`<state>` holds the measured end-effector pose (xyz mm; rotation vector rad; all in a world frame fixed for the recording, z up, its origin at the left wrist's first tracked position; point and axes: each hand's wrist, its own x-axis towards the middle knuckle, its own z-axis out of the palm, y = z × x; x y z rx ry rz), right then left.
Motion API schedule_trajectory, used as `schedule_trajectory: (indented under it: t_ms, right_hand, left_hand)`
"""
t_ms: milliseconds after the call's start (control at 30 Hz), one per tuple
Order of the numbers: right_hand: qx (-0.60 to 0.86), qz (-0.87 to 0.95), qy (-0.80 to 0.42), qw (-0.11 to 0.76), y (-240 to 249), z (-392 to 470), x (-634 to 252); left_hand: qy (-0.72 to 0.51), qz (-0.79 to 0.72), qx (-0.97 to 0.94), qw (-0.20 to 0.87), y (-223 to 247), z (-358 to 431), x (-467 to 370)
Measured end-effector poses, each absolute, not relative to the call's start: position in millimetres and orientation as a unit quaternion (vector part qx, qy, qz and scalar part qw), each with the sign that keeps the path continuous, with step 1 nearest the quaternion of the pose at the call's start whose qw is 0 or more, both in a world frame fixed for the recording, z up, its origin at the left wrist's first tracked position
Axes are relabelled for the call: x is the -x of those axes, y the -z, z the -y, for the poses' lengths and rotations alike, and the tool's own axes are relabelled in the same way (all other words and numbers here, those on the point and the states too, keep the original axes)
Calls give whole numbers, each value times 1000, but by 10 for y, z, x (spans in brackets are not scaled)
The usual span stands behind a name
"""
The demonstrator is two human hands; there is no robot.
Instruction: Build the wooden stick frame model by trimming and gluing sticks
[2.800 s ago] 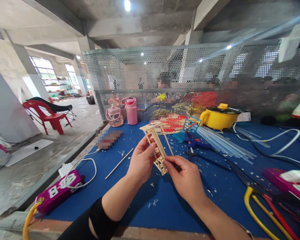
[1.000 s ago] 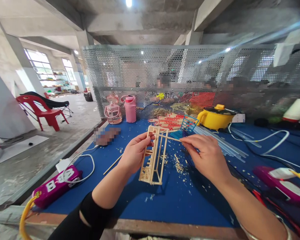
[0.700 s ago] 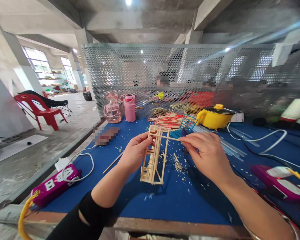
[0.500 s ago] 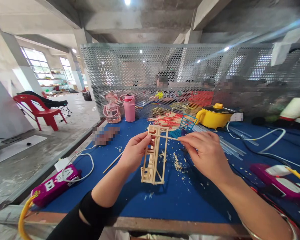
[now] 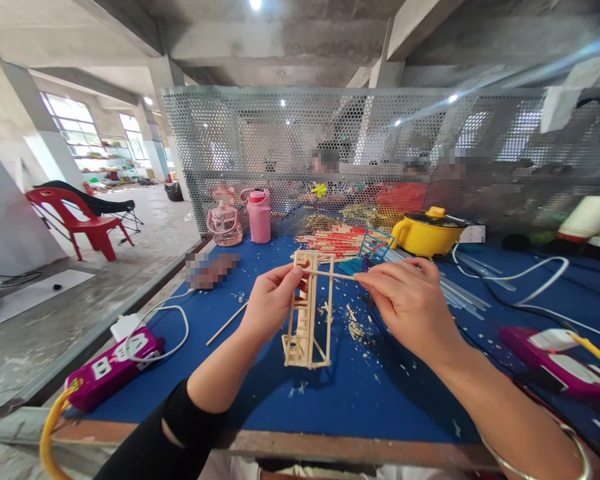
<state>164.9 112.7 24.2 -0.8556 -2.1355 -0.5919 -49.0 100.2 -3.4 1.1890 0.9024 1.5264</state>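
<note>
A small frame of pale wooden sticks (image 5: 310, 327) is held upright, tilted slightly, above the blue table. My left hand (image 5: 273, 300) grips its upper left side, the thumb near the top. A thin wooden stick (image 5: 333, 274) lies across the frame's upper part, its left end at my left thumb. The stick's right end is pinched between the thumb and fingers of my right hand (image 5: 405, 300). Another loose stick (image 5: 227, 324) rests on the table left of the frame, partly behind my left forearm.
Purple power strips (image 5: 115, 367) with cables sit at left and right. Behind are a pink bottle (image 5: 259, 217), red-tipped sticks (image 5: 335, 240), a yellow pot (image 5: 425, 237), clear plastic rods (image 5: 460, 293) and a perforated metal screen (image 5: 260, 147). Wood shavings (image 5: 354, 323) dot the blue cloth.
The top of the frame and the crossing stick have shifted very slightly left, along with my right fingertips. Both hands keep their hold.
</note>
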Motion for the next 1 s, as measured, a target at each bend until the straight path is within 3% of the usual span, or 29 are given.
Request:
schedule_trajectory:
  t_ms: [133,233,367,500,767,1000]
  right_hand:
    - [341,835,200,383,-207,-1121,-1644]
    - [374,812,103,436,-128,-1144,-1624]
    - [417,696,-186,554,-56,-1214,-1475]
    - [323,635,-435,550,-119,-1285,-1215]
    - [236,668,-487,510,-335,-1410,-945]
    - [250,662,-502,497,-126,-1648,-882]
  left_hand:
    - [-615,-355,-500,496,19,-989,489]
    - [-608,-335,-493,524,17,-996,490]
    - [-618,-313,-468,548,12,-997,478]
    - [-626,-282,-448,573,-3,-977,454]
    - [-664,-291,-360,588,-38,-960,443]
    - [-687,-379,-392,480,31,-1061,488]
